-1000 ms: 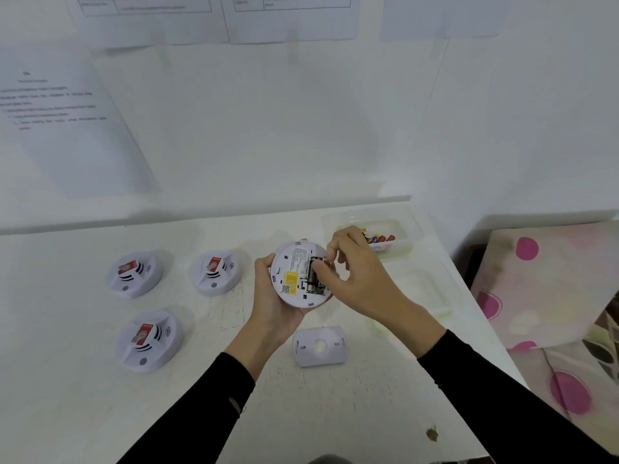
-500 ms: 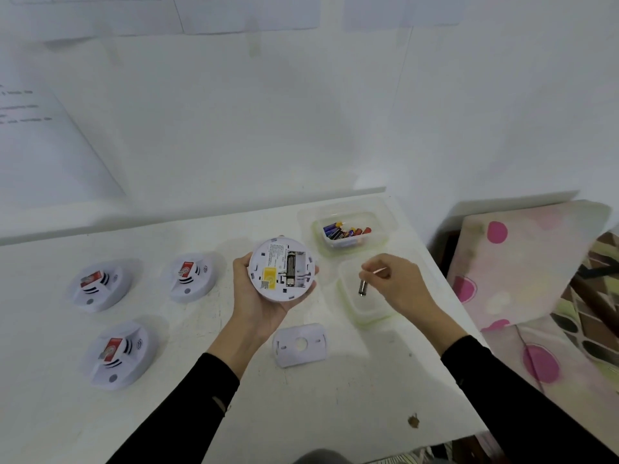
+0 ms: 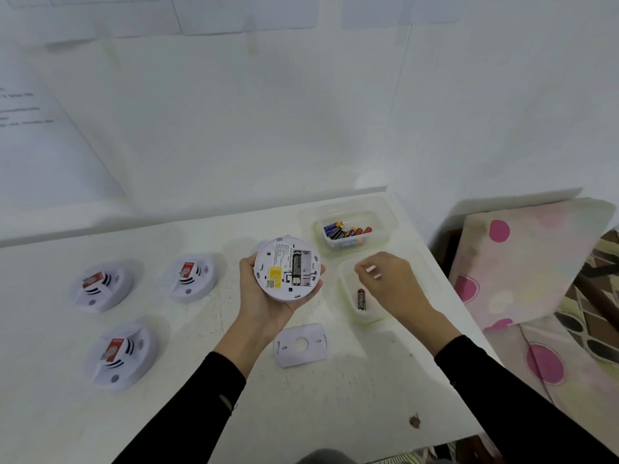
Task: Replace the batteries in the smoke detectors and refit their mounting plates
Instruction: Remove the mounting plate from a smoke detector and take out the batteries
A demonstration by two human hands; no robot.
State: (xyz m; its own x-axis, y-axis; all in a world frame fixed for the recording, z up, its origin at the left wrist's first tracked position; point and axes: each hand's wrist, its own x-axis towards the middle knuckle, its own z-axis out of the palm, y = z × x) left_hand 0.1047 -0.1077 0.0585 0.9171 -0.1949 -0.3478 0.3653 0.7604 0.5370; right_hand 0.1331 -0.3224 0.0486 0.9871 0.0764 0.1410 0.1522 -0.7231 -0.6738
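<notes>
1. Head camera looks down at a smoke detector [image 3: 288,267] held back-side up in the left hand [image 3: 268,306]. The hand cups it from below, with the thumb on one edge and the fingers curled round the other edge.
2. The battery bay [image 3: 301,267] in the detector is open. One dark battery [image 3: 296,266] sits in it, and the slot beside it looks empty.
3. The right hand [image 3: 393,284] hovers just to the right of the detector, over the near tub [image 3: 344,289]. Its fingers are loosely bent. The thumb tip and first fingertip are close together, and nothing shows between them.
4. A loose battery [image 3: 361,299] lies in that tub. It is just under the fingertips and not touching them.
5. I think the step in hand is taking out the old batteries. One looks done and one is left.
6. For the next move, the right hand needs to reach over to the detector, pinch one end of the dark battery and lift it out. The left hand must hold the detector flat and firm.
7. After that come the new batteries [image 3: 346,231] in the far tub [image 3: 380,229], behind and to the right of the detector.
8. The mounting plate [image 3: 300,344] lies just in front of the detector. The other detectors [image 3: 192,276] sit well to its left.
</notes>
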